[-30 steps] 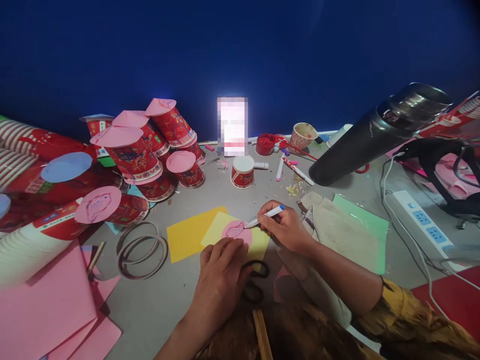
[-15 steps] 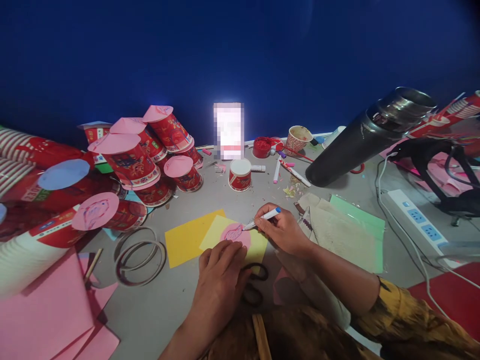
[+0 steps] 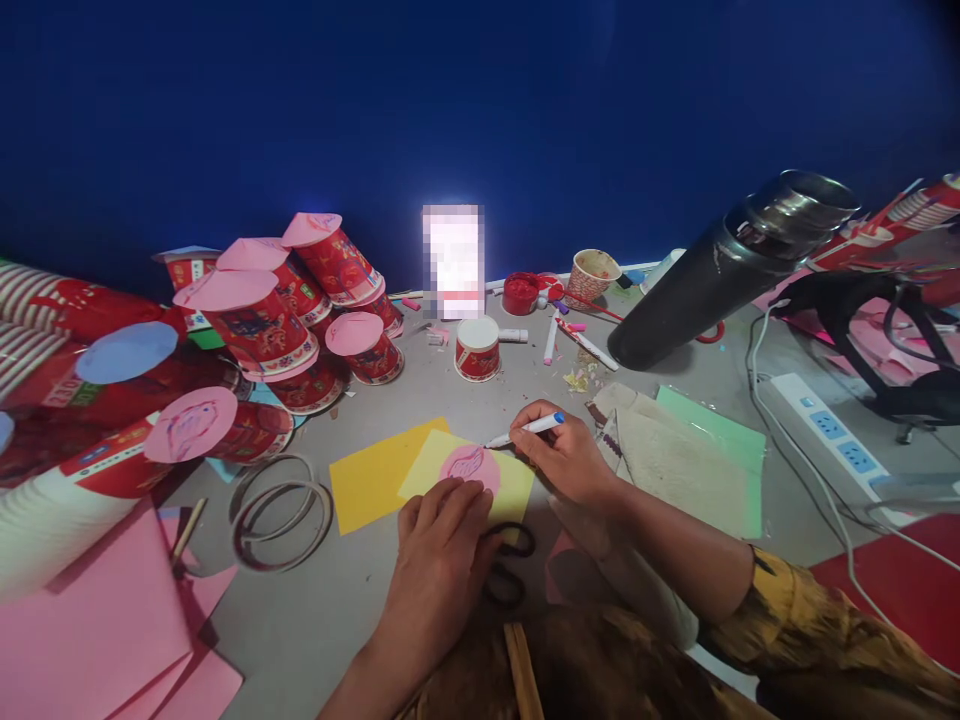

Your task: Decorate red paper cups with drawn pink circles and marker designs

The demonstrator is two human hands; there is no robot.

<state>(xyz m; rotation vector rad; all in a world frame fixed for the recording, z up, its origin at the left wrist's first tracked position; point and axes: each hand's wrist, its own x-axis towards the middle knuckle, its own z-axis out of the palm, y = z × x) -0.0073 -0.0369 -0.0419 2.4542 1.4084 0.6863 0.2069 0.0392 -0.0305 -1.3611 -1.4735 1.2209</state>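
Note:
A pink paper circle (image 3: pixel 466 463) bearing wavy drawn lines lies on a light yellow sheet (image 3: pixel 525 487), which overlaps a darker yellow sheet (image 3: pixel 371 475). Spread flat, the fingers of my left hand (image 3: pixel 442 540) press on the circle's lower edge and cover part of it. My right hand (image 3: pixel 566 455) pinches a white marker with a blue end (image 3: pixel 534 426), its tip just above the circle's upper right edge. Black scissors handles (image 3: pixel 506 588) show beside my left thumb; the blades are hidden.
Red paper cups with pink paper tops (image 3: pixel 251 325) are stacked at left, near tape rings (image 3: pixel 281 525) and pink sheets (image 3: pixel 97 630). A small red cup (image 3: pixel 478 350) stands ahead. A black thermos (image 3: pixel 697 290), a cloth (image 3: pixel 667 460) and a power strip (image 3: pixel 832 435) are at right.
The marker tip has moved slightly to the right and up along the pink circle. My left hand stays in place on the paper.

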